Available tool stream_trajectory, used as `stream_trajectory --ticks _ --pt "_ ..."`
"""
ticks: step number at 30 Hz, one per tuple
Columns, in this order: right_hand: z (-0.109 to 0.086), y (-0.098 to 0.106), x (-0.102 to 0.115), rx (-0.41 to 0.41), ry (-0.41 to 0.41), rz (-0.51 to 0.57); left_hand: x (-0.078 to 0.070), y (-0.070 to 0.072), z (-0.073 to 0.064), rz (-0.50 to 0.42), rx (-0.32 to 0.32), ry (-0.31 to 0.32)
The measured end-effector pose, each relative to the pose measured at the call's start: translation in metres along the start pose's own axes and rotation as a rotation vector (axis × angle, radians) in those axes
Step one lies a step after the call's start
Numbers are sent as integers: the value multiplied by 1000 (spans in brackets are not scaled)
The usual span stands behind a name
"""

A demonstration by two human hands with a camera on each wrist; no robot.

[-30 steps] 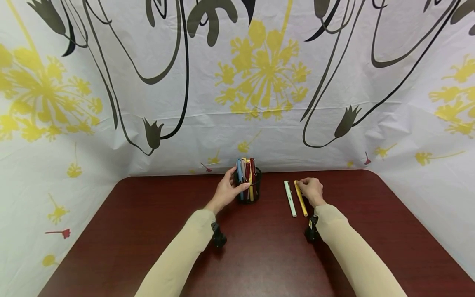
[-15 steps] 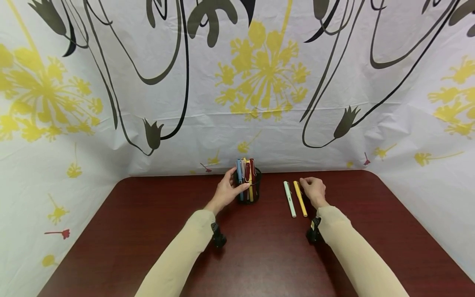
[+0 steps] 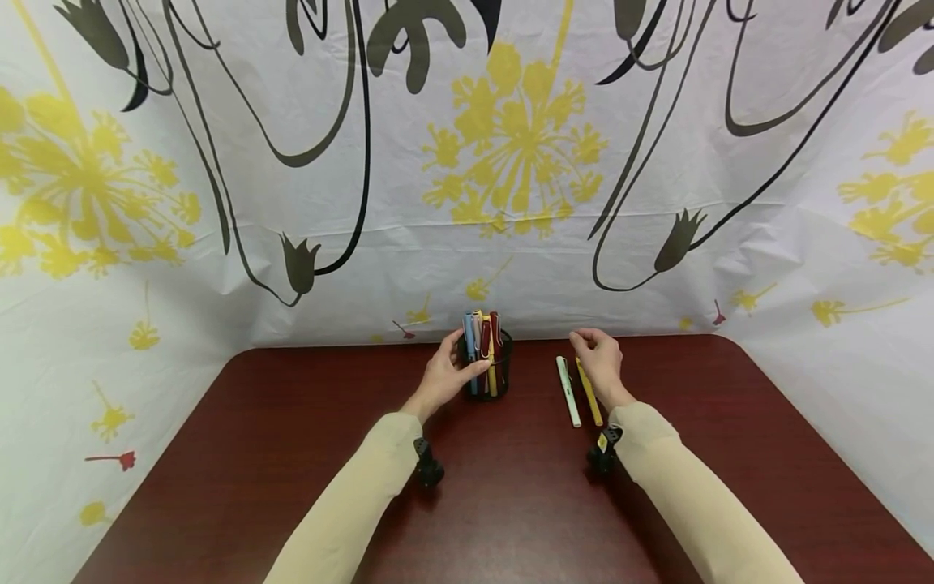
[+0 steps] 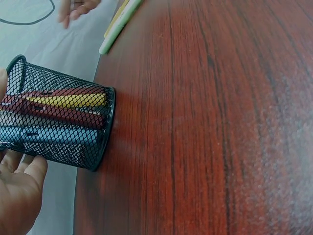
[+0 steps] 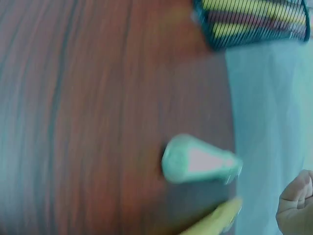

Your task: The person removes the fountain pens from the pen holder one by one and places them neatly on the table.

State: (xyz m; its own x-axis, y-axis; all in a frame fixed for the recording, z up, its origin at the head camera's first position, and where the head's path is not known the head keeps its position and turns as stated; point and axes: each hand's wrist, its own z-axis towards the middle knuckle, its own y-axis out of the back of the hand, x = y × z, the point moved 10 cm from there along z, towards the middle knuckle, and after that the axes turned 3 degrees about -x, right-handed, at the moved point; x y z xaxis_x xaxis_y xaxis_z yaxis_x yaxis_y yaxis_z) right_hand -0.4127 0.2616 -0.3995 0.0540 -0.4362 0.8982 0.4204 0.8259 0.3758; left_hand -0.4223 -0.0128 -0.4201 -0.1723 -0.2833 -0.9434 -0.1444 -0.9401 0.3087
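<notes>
My left hand (image 3: 441, 377) grips a black mesh pen holder (image 4: 58, 78) from its left side, thumb across the front. Several pens stand in it, among them a blue pen (image 3: 470, 337), dark red ones and a yellow pen (image 4: 80, 100). On the table to the right lie a pale green pen (image 3: 568, 393) and a second yellow pen (image 3: 587, 393), side by side and slightly apart. My right hand (image 3: 601, 363) is raised above the far end of that yellow pen, fingers loosely bent, and no object shows in it. The right wrist view is blurred.
The dark red-brown wooden table (image 3: 511, 503) ends just behind the pen holder. Beyond its back edge hangs a white cloth (image 3: 409, 186) with yellow and dark plant prints, which also runs along both sides.
My right hand has come off the yellow pen, drawn slightly right, then lifted and moved left toward the pale green pen. My left hand keeps its hold on the pen holder.
</notes>
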Motion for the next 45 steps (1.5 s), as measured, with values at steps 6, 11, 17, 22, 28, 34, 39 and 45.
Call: stream_trajectory --ticks 6,11,17,22,28,34,39,45 --pt "-11 -19 37 -3 54 144 -1 0 1 -2 3 -2" --pt "-22 -40 61 45 86 250 -2 1 2 -5 -2 -6" --pt "-31 -59 79 66 139 268 -5 0 2 -15 -6 -12" --pt "-38 -70 91 75 183 223 -5 0 3 -13 -8 -7" --pt "-41 -77 98 67 220 164 -5 0 2 -4 -2 -12" --pt "-41 -81 102 68 239 93 -4 0 2 -2 -2 -9" --pt "-40 -87 108 94 277 -8 -4 1 2 -11 -4 -16" --pt "-40 -97 110 154 268 -107 -2 1 0 -26 4 -13"
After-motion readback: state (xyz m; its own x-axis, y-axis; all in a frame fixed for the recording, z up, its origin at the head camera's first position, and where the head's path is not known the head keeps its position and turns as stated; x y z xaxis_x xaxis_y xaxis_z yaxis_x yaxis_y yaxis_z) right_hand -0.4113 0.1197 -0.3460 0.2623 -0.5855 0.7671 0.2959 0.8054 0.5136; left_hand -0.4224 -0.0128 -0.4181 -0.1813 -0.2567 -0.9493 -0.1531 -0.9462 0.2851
